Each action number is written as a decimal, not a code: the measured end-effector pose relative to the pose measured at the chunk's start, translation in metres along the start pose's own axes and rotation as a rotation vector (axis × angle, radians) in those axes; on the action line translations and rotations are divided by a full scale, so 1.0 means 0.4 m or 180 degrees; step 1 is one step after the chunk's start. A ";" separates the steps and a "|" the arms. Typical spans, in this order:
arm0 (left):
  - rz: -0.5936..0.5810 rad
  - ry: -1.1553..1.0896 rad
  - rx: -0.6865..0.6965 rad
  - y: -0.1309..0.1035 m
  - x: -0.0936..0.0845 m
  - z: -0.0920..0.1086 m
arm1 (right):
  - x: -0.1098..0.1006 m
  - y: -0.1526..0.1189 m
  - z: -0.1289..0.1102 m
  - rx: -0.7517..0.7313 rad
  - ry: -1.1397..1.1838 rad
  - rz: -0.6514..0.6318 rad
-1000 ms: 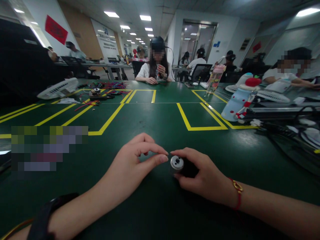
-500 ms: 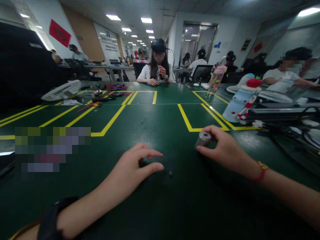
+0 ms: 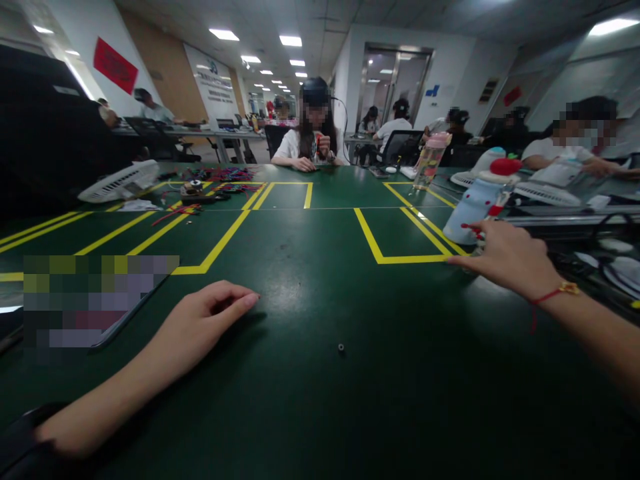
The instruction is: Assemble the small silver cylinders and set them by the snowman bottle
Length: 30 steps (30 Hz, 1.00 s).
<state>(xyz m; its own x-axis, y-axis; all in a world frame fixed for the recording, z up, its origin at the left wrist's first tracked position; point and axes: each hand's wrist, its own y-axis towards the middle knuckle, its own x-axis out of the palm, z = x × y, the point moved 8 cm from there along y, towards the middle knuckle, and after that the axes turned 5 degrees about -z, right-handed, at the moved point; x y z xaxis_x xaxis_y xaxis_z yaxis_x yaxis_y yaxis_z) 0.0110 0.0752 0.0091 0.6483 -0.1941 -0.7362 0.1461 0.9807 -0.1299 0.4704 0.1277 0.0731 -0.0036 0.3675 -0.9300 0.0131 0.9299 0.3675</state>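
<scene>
Ring point(image 3: 341, 348): on table point(image 3: 400, 400), lower centre, untouched | Left hand point(image 3: 213, 313): held left of centre, thumb against finger, contents cannot be told | Right hand point(image 3: 520, 257): held by bottle point(image 3: 463, 212), frame right, grasp cannot be told | Handling: ring best pinched lightly, against rolling

Wall sign point(image 3: 213, 81): lettering too blurred to read from where I stand. Red poster point(image 3: 115, 65): marks illegible. Readable text: none.
</scene>
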 end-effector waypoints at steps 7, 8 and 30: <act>0.0087 0.0124 0.0280 0.014 0.011 -0.023 | 0.012 -0.293 -0.521 -0.2572 0.1514 -0.1141; 0.0099 0.0141 0.0310 0.015 0.011 -0.026 | 0.021 -0.322 -0.550 -0.2731 0.1543 -0.1247; 0.0123 0.0173 0.0286 0.008 0.010 -0.013 | 0.004 0.038 0.151 0.0525 -0.0204 -0.0982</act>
<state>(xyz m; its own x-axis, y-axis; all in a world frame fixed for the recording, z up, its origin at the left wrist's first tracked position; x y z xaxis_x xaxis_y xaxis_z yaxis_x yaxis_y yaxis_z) 0.0102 0.0776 0.0022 0.6136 -0.1521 -0.7749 0.1896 0.9809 -0.0424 0.5310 0.1420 0.0766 0.0302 0.0634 -0.9975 0.1825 0.9809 0.0679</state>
